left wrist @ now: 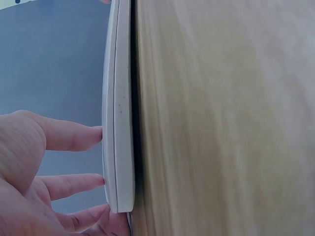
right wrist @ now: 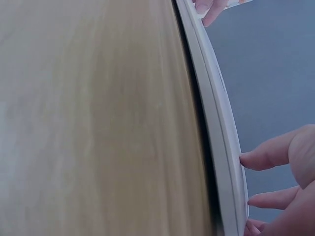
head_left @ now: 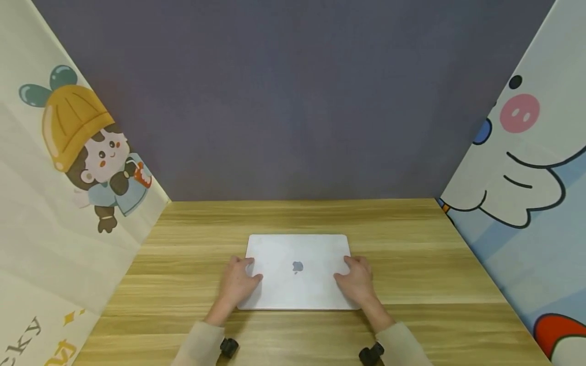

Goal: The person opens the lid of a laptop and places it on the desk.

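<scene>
Left hand (head_left: 238, 282) and right hand (head_left: 357, 282) are gripping a lid-down laptop (head_left: 297, 295) by its short sides.
In the head view, the laptop is lying mid-table, thumbs and forefingers resting partly spread on its lid; the step in hand seems to be settling a two-sided hold, and any next move would likely be calling for both sides travelling evenly. Bare wooden table (head_left: 293, 335) is showing all around, reaching the printed side panels (head_left: 27, 229) and dark back panel (head_left: 297, 101). In the left wrist view, further fingers are curling at the corner (whether beneath it, I cannot tell). In the right wrist view, a similar hold is showing, its lowest fingers partly hidden, while a dark strip is running under the near edge.
</scene>
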Demonstrator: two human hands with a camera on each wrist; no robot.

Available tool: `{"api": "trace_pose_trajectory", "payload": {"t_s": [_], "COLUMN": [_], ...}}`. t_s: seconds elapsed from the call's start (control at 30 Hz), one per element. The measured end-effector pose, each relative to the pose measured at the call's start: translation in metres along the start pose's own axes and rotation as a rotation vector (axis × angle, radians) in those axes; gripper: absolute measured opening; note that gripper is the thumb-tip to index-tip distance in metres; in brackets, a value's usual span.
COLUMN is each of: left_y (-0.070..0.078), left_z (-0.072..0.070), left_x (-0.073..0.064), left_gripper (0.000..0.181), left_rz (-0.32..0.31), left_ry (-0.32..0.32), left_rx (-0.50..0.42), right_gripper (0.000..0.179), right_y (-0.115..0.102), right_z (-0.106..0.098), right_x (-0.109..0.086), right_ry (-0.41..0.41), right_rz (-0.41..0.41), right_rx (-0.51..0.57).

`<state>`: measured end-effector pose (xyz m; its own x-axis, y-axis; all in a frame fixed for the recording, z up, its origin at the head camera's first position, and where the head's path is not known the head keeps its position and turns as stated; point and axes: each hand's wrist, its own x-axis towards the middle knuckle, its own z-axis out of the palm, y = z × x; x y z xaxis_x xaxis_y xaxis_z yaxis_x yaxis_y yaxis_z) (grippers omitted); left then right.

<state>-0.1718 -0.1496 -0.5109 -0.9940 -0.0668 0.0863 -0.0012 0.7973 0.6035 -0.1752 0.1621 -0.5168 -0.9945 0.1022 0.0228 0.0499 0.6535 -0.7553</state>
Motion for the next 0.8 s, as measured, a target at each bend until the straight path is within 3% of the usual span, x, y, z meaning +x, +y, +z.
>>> {"api": "trace_pose_trajectory", "payload": {"t_s": [0.8], "left_y": [0.02], "left_z": [0.012], "left_x": [-0.01], "left_gripper": [0.05], "left_rz": [0.017], "left_ry": [-0.012], "left_rx": [-0.029], "right_gripper": [0.057], "right_y": [0.02], "right_z": [-0.02], "right_x": [0.002], "right_ry": [-0.044], "right_rz": [-0.003], "right_rx": [-0.014]}}
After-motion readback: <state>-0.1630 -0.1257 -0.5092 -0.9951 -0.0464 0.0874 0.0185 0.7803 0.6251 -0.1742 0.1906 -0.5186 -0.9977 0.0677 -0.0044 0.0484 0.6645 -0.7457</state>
